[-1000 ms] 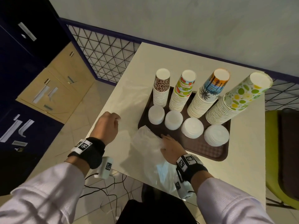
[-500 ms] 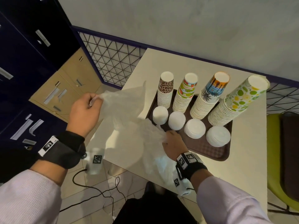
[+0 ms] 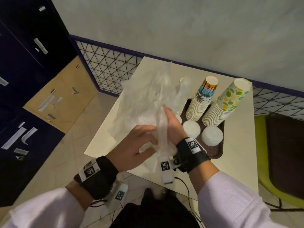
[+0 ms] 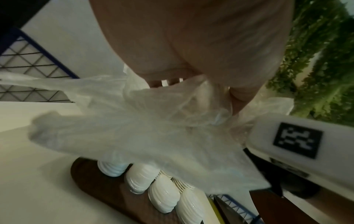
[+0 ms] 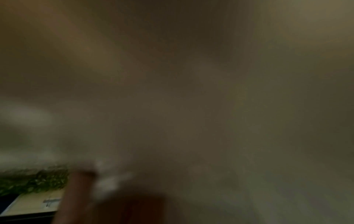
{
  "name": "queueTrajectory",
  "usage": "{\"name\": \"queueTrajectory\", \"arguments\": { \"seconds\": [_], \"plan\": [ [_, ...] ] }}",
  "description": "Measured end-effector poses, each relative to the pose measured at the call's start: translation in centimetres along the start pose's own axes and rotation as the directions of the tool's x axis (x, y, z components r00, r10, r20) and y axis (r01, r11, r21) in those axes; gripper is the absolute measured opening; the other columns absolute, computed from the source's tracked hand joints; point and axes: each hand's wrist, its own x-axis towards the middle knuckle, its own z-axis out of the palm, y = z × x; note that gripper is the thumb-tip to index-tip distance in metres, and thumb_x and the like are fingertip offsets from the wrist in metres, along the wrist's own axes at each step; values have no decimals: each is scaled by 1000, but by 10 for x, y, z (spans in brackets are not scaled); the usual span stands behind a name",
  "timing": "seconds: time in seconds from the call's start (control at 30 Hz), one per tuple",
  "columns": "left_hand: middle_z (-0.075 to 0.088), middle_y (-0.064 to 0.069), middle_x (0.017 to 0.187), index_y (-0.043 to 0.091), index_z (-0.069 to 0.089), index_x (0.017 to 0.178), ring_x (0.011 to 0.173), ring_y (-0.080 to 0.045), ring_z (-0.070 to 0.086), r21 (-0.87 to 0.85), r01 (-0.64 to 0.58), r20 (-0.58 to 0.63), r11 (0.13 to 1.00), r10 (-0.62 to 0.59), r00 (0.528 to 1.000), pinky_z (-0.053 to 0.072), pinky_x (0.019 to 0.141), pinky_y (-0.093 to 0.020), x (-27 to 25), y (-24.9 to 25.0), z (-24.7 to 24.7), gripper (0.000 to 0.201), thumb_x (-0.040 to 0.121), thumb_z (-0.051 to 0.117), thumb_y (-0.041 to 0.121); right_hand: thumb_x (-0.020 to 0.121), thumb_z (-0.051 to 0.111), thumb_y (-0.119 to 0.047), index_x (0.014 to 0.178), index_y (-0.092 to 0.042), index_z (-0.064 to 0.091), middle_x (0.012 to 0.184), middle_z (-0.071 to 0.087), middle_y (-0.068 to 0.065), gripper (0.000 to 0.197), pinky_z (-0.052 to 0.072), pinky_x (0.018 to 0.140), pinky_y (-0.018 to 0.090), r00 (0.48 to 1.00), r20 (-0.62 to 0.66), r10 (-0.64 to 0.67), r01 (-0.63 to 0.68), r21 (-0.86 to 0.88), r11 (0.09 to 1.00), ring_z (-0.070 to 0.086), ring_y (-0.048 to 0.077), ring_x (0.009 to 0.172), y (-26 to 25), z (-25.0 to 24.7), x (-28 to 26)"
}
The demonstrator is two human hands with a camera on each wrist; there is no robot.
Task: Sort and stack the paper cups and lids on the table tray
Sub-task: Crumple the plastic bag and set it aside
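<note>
Both hands gather a clear plastic bag (image 3: pixel 148 102) above the surface's near edge: left hand (image 3: pixel 136 145) and right hand (image 3: pixel 171 122) each grasp its film. Cup stacks (image 3: pixel 202 102) and lids (image 3: pixel 212 135) stand on the tray (image 3: pixel 217 150) at right. Swinging film could topple the leaning stacks.

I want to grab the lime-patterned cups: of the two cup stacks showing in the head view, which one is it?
The stack with green and yellow fruit print, at the right end of the tray; the stack left of it has palm trees and an orange top.
</note>
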Motion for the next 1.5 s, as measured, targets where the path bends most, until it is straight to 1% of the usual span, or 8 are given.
{"name": "queueTrajectory", "arguments": {
  "seconds": [0.17,0.37,0.53,0.67,0.97,1.2,1.33,1.5],
  "plan": [
    [65,5,125,21,72,94,111,-19,59,49,-106,85,993,102,991,47,94,-37,18,13,3,5,92,70,26,99,55,-48,103,28,58,128,64,28,77,47,106,42,991,131,14,2,-120,993,62,35,120,17,-22,-6],
    [72,9,117,16,78,108,111,-12,68,-215,83,86,973,-65,994,55,95,-37,16,11,0,18,99,68,28,64,84,-46,126,2,60,115,69,17,83,53,80,35,866,-345,-362,198,-428,882,69,30,103,21,-42,16],
    [46,9,127,42,60,128,115,-10,55,-48,278,-312,960,-278,908,52,98,-29,32,8,-3,60,76,89,32,86,67,3,111,3,71,98,75,17,25,58,73,33,866,-226,-446,371,-307,877,74,25,84,12,-47,-13],
    [31,16,150,44,35,154,139,0,36,-55,347,5,936,-347,938,31,116,-19,52,15,-9,105,67,93,52,91,59,1,101,-3,71,76,74,4,16,53,54,20,922,-130,-365,332,-224,916,71,14,64,4,-45,-33],
    [76,3,107,22,71,121,98,-15,72,-177,455,-46,873,-469,882,59,91,-40,69,20,23,44,78,76,25,96,56,-24,111,-9,71,103,77,11,25,56,89,39,943,-164,-288,226,-317,921,73,28,96,5,-45,-26],
    [73,7,75,27,73,76,73,-9,71,-231,576,-95,784,-608,788,47,60,-17,79,11,19,15,84,80,15,74,79,-49,145,-35,35,141,35,1,85,45,108,31,613,-34,-790,440,-815,377,47,17,127,8,-61,-37],
    [77,0,79,17,77,89,71,-7,70,-330,475,3,815,-503,864,52,68,-25,89,27,9,8,87,78,9,68,88,-51,157,-49,7,163,7,-4,119,28,119,37,713,330,-618,450,-892,43,15,21,152,7,-75,-43],
    [80,-4,103,17,76,110,98,-20,76,-504,436,68,746,-469,880,59,92,-38,103,38,8,23,89,77,6,75,86,-29,150,-28,40,141,56,-6,88,44,110,32,647,298,-701,521,-845,121,55,11,124,0,-82,-34]
  ]
}}
